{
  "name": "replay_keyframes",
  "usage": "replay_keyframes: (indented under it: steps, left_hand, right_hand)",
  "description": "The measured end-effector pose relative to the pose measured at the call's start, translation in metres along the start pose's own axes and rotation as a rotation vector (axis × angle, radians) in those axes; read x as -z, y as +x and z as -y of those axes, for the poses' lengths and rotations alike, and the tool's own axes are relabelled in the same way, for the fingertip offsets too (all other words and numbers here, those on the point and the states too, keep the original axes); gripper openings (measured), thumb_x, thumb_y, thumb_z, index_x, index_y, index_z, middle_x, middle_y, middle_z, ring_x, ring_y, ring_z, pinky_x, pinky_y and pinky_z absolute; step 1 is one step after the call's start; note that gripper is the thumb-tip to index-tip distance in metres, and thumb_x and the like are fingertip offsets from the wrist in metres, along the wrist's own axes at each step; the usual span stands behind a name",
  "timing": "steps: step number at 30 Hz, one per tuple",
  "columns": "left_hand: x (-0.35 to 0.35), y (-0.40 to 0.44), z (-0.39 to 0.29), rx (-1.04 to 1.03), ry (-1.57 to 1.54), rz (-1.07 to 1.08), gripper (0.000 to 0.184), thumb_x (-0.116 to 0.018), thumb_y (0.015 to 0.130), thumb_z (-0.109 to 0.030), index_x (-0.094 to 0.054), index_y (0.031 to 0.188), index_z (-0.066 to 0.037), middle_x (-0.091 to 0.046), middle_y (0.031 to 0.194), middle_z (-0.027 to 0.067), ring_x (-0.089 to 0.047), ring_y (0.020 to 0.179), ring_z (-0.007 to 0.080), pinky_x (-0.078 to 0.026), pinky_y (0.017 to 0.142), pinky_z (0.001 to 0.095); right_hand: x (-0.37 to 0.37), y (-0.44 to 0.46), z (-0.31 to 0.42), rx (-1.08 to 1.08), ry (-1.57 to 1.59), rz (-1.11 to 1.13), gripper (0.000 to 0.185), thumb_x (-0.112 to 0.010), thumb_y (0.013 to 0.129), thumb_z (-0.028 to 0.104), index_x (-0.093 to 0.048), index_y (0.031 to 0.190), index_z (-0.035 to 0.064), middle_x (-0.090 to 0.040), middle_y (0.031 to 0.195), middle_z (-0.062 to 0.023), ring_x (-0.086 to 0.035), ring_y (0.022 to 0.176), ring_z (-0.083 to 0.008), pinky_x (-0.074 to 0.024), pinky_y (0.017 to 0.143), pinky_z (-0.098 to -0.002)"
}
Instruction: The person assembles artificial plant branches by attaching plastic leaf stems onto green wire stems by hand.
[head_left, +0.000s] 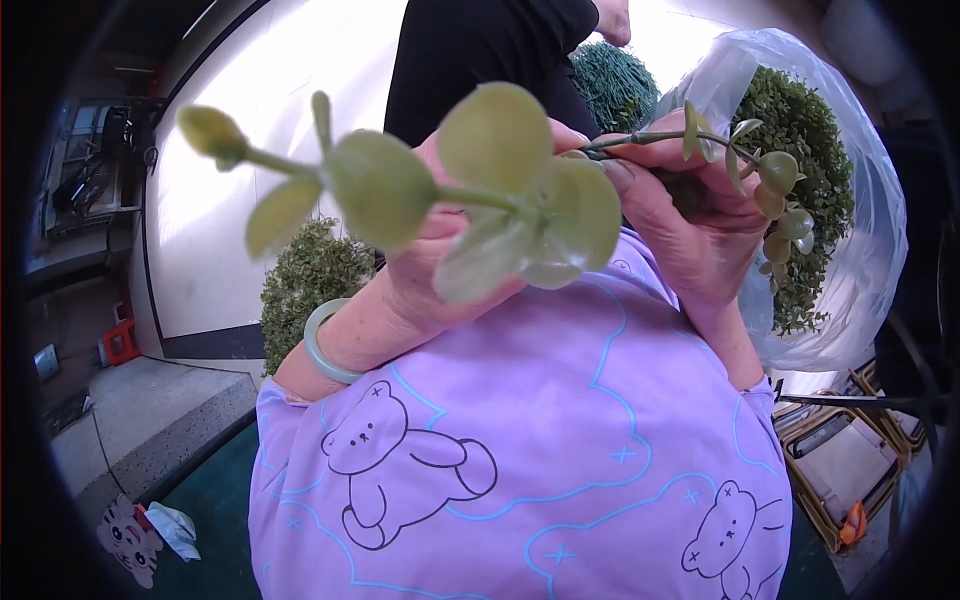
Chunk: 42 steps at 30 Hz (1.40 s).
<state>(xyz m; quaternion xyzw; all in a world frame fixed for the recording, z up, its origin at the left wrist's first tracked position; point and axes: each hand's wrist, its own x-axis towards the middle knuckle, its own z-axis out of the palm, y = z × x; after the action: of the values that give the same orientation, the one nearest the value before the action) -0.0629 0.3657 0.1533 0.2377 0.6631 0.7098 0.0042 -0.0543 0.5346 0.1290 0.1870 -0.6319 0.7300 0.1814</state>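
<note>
Close to the camera, my left hand (425, 262) is closed round an artificial leaf sprig (383, 190) with round green leaves, which hides most of the fingers. On its wrist is a pale green bangle (318, 340). My right hand (700, 215) pinches the dark stem (640, 137) of leafy greenery where the two hands meet. That stem arches over the right fingers and carries small round leaves (785, 215). Whether both leafy pieces are joined between the hands cannot be made out.
On the right, a clear plastic bag (880, 250) holds bushy greenery (800, 170). More greenery (310, 285) is at left. A bundle of thin green stems (613, 85) lies beyond the black-trousered leg (480, 60). Folded frames (840, 460) are at lower right.
</note>
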Motion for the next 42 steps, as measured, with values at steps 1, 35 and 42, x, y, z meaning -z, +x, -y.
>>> replay_keyframes:
  steps: [1,35,42]
  left_hand:
    - [0.000,-0.001,0.003,-0.030,0.024,0.003,0.022,-0.063,0.081,-0.003,-0.053,0.100,0.003,-0.060,0.094,0.0089,-0.058,0.081,0.0101,-0.048,0.070,0.0205]
    - [0.018,0.016,-0.012,0.463,-0.303,0.233,0.020,-0.058,0.088,-0.019,-0.058,0.089,0.000,-0.061,0.070,0.0035,-0.053,0.056,0.0045,-0.043,0.048,0.0165]
    - [0.018,0.012,-0.012,0.421,-0.259,0.260,0.017,-0.063,0.084,-0.018,-0.060,0.082,-0.001,-0.059,0.068,0.0004,-0.045,0.052,0.0015,-0.036,0.045,0.0154]
  right_hand:
    - [0.000,0.000,-0.001,0.010,-0.008,0.007,0.022,-0.067,0.074,-0.007,-0.058,0.092,-0.0001,-0.063,0.088,-0.0083,-0.064,0.079,-0.0159,-0.0540,0.067,-0.0262]
    - [0.004,0.003,0.008,0.050,-0.099,-0.010,0.017,-0.066,0.072,-0.011,-0.063,0.087,-0.0031,-0.065,0.084,-0.0091,-0.062,0.076,-0.0135,-0.0498,0.067,-0.0229]
    - [0.002,-0.002,0.005,0.077,0.027,0.051,0.020,-0.070,0.068,-0.010,-0.064,0.087,-0.0023,-0.065,0.083,-0.0105,-0.063,0.076,-0.0170,-0.0507,0.065,-0.0248]
